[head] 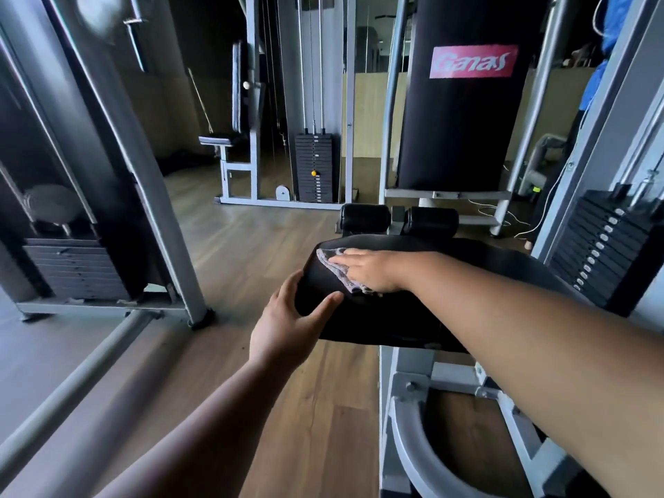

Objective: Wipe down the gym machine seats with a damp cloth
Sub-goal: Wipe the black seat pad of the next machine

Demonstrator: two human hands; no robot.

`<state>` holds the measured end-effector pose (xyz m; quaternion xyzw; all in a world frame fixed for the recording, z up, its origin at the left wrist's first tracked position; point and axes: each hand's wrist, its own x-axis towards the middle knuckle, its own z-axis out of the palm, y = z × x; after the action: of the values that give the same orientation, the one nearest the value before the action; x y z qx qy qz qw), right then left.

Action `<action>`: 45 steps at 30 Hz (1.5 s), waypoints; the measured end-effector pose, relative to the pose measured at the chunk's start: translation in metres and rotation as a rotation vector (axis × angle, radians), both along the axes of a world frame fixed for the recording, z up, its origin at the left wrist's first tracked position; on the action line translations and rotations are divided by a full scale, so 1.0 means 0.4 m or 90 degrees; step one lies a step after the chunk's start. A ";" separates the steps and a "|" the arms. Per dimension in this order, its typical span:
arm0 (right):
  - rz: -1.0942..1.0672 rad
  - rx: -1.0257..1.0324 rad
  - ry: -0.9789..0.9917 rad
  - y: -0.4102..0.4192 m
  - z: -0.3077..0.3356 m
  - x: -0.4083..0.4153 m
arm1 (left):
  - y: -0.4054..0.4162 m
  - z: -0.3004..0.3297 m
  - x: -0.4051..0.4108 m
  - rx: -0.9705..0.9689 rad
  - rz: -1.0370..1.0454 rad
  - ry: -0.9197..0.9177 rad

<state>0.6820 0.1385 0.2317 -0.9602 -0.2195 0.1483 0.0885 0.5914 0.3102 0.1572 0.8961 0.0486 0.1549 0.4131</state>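
At the near left corner of the black seat [388,310], the left hand [287,318] is gripping the pad's edge, thumb lying over the top surface and the other fingers wrapping round the side and under, so the hand is clamped on the seat itself and steadying it. Toward the far left edge of that same pad, the right hand [366,269] is pressing a grey cloth [336,269] flat against the vinyl; its fingers are lying straight and close together on top of the cloth, palm down, not curled around it. The cloth is bunching out from under the fingertips toward the seat's left rim, and a fold is trailing back below the palm.

The seat's long axis is running from that left rim off to the right, under the right forearm, toward the weight stack [603,253]. The cloth is sitting at the left end of that axis, so most of the unwiped-looking surface is lying to the right of the fingers, back along the forearm. The right hand is the one on the cloth and is best placed for a stroke drawn rightward along the pad, while the left hand, nearer the person, is bracing the corner. Two black roller pads [399,219] are standing just beyond the seat's far edge, apart from the cloth.
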 end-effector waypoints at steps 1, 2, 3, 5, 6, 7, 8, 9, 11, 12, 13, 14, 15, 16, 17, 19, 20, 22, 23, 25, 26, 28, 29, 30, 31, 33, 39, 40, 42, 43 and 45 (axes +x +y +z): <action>-0.011 -0.006 -0.004 0.019 0.002 0.007 | 0.002 -0.001 -0.002 -0.003 0.000 0.003; -0.017 -0.015 -0.004 0.040 0.000 0.012 | 0.004 0.003 -0.002 0.011 0.004 0.009; -0.007 -0.023 -0.021 0.057 -0.002 0.013 | 0.007 0.008 -0.002 0.034 0.012 0.015; -0.003 0.020 -0.042 0.079 -0.027 0.001 | 0.013 0.016 -0.004 0.082 0.026 0.027; -0.040 0.070 -0.026 0.085 -0.030 -0.009 | 0.015 0.018 -0.006 0.099 0.028 0.030; -0.047 0.096 -0.022 0.086 -0.025 -0.018 | 0.016 0.019 -0.007 0.108 0.029 0.032; -0.018 0.107 -0.021 0.077 -0.021 -0.028 | 0.017 0.019 -0.009 0.114 0.028 0.031; 0.007 0.088 -0.013 0.063 -0.019 -0.037 | 0.017 0.018 -0.011 0.120 0.026 0.027; 0.062 0.026 -0.005 0.012 -0.011 -0.075 | 0.017 0.013 -0.013 0.133 0.018 0.017; 0.061 0.026 -0.005 -0.008 -0.004 -0.097 | 0.018 0.012 -0.014 0.135 0.016 0.017; 0.039 0.024 -0.009 -0.028 0.001 -0.093 | 0.018 0.012 -0.012 0.134 0.017 0.019; 0.015 0.018 -0.011 -0.031 0.004 -0.083 | 0.019 0.013 -0.011 0.134 0.020 0.022; -0.001 0.007 -0.017 -0.017 0.007 -0.074 | 0.019 0.013 -0.010 0.136 0.023 0.023; -0.017 0.000 -0.023 0.007 0.011 -0.069 | 0.018 0.012 -0.010 0.139 0.026 0.022; -0.030 0.000 -0.031 0.032 0.008 -0.064 | 0.017 0.012 -0.011 0.142 0.026 0.020; -0.032 0.001 -0.053 0.071 -0.002 -0.069 | 0.016 0.009 -0.013 0.139 0.030 0.017; -0.026 0.009 -0.066 0.076 -0.003 -0.085 | 0.017 0.008 -0.011 0.139 0.033 0.015; -0.017 0.048 -0.079 0.052 -0.002 -0.124 | 0.019 0.008 -0.008 0.146 0.037 0.011; -0.018 0.061 -0.081 0.029 0.001 -0.145 | 0.021 0.007 -0.006 0.151 0.037 0.008; -0.015 0.061 -0.069 -0.020 0.008 -0.177 | 0.023 0.003 -0.002 0.159 0.031 0.001; -0.016 0.058 -0.062 -0.041 0.013 -0.189 | 0.024 0.002 0.000 0.160 0.029 0.000; -0.040 0.053 -0.056 -0.058 0.013 -0.184 | 0.023 -0.003 0.003 0.157 0.029 -0.002; -0.053 0.046 -0.055 -0.049 0.013 -0.171 | 0.023 -0.005 0.003 0.153 0.031 -0.004; -0.062 0.035 -0.058 -0.030 0.014 -0.157 | 0.022 -0.006 0.002 0.150 0.033 -0.006; -0.063 0.026 -0.065 -0.006 0.010 -0.139 | 0.021 -0.006 0.002 0.149 0.034 -0.009; -0.055 0.034 -0.072 0.039 0.001 -0.118 | 0.019 -0.005 0.002 0.156 0.035 -0.011; 0.026 0.089 -0.026 -0.047 0.005 -0.151 | 0.019 -0.002 -0.002 0.160 0.030 -0.010; -0.003 0.095 -0.002 -0.064 0.011 -0.142 | 0.018 -0.001 -0.001 0.157 0.028 -0.011; -0.074 0.086 0.008 -0.064 0.020 -0.095 | 0.016 -0.001 0.001 0.160 0.026 -0.009; -0.091 0.069 -0.003 -0.046 0.019 -0.063 | 0.017 -0.003 0.001 0.163 0.027 -0.006; -0.011 0.003 -0.038 -0.004 -0.014 -0.008 | 0.022 -0.004 0.004 0.164 0.029 -0.006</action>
<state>0.6788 0.1368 0.2263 -0.9658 -0.2138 0.1185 0.0859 0.5930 0.3190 0.1556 0.9398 0.0464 0.1731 0.2910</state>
